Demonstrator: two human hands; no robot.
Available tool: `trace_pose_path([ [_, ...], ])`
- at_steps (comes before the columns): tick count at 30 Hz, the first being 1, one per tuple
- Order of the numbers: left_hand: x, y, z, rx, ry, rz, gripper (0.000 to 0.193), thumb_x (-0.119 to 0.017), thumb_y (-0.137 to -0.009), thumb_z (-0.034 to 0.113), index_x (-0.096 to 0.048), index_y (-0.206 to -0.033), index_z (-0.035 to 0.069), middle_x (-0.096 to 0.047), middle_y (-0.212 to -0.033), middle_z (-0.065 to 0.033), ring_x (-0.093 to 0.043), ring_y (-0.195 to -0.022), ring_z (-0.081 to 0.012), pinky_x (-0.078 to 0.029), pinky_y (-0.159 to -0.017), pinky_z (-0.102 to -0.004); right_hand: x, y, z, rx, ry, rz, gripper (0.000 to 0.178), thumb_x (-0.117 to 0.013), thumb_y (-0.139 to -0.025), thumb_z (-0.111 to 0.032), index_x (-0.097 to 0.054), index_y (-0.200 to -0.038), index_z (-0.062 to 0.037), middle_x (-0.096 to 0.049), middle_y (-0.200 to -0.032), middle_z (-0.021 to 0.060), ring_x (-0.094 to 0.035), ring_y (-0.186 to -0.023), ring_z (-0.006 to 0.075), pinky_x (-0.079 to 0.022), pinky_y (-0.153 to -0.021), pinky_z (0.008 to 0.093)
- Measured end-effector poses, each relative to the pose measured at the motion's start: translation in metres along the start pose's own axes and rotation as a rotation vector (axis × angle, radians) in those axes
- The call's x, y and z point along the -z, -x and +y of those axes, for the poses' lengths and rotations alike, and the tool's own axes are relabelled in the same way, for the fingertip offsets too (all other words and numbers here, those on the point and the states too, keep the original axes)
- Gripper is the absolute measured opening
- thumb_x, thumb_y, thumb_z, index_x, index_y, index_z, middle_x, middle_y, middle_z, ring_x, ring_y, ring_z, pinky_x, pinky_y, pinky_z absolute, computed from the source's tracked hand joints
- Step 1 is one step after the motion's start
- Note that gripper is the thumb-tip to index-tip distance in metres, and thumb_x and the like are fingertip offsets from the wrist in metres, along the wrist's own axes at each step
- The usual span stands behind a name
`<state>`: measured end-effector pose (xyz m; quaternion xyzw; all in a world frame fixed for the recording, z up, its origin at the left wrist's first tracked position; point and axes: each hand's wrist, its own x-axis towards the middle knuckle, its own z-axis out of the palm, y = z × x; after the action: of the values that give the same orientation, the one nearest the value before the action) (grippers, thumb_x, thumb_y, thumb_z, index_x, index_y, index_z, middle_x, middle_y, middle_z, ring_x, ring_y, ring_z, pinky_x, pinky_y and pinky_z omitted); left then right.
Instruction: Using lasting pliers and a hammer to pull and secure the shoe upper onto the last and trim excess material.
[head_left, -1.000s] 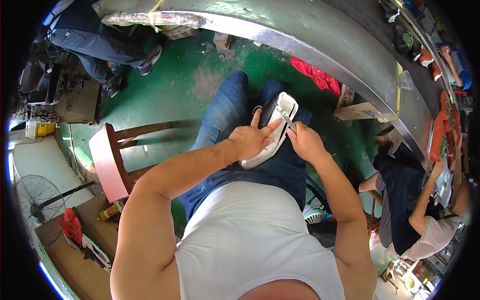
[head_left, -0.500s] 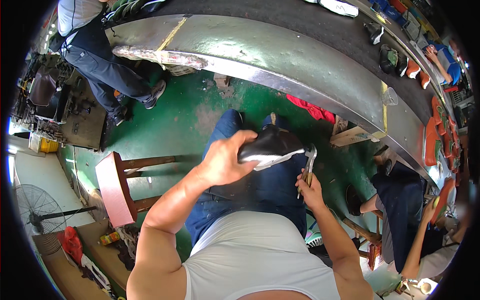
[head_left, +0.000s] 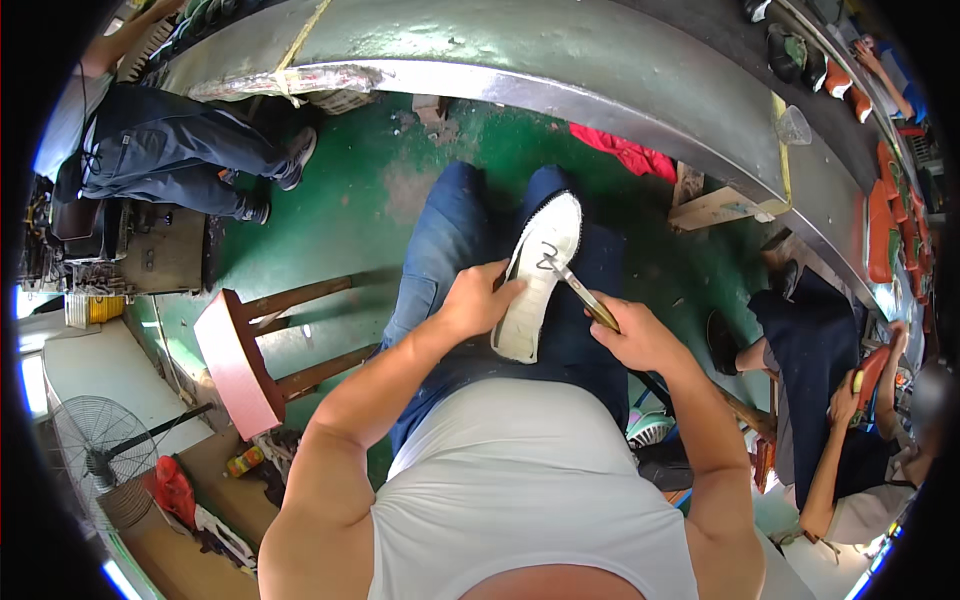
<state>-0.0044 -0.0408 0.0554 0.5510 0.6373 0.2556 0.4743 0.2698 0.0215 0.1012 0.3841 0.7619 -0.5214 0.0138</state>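
- Shoe at mid-frame, on the lap over the blue trousers, toe toward the top, pale underside up. Dark mark drawn mid-sole; toothed dark edging round the toe.
- Left hand grasping the shoe by its left edge, thumb over onto the underside.
- Right hand closed round the handle of a metal hand tool, tip pointing up-left, at the dark mark. Contact or slight gap: cannot tell.
- Step in hand, as I judge it: tool work on the shoe's underside, one hand bracing, the other guiding.
- Next move, my reading: calls for a firm left grip and a controlled tip; a shoe on soft cloth could rock under pressure.
- In the way: left thumb sits near the tip, worth minding. Counter arcs across the top, apart from both hands.
- Around: pink-topped stool left of centre; fan lower left; red cloth on the green floor, upper right of centre; clear cup on the counter, upper right.
- Co-worker in dark trousers, upper left; another at right, handling a red shoe. Both well apart from this work.
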Motion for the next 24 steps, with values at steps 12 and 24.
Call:
trace_pose_path([
  [12,-0.019,0.011,0.021,-0.199,-0.373,0.287,0.027,-0.05,-0.1,0.024,-0.062,-0.089,0.002,-0.065,-0.07,-0.018,-0.065,-0.068,-0.0409,-0.052,-0.064,-0.0509,0.077,-0.056,-0.073,-0.466,-0.018,-0.547,0.025,-0.056,-0.1,-0.023,-0.063,-0.107,0.0002,-0.069,-0.093,0.0067,-0.066,-0.081,0.0154,-0.054,-0.066,0.0337],
  [24,-0.021,-0.045,-0.035,0.125,1.137,-0.129,0.073,-0.052,-0.101,0.051,-0.027,-0.158,0.012,-0.049,-0.146,-0.0082,-0.047,-0.133,-0.0208,-0.041,-0.11,-0.0391,-0.063,-0.047,-0.001,-0.095,-0.038,0.231,0.028,-0.064,-0.092,-0.022,-0.062,-0.105,0.0025,-0.067,-0.088,0.0244,-0.065,-0.086,0.0453,-0.051,-0.076,0.0497],
])
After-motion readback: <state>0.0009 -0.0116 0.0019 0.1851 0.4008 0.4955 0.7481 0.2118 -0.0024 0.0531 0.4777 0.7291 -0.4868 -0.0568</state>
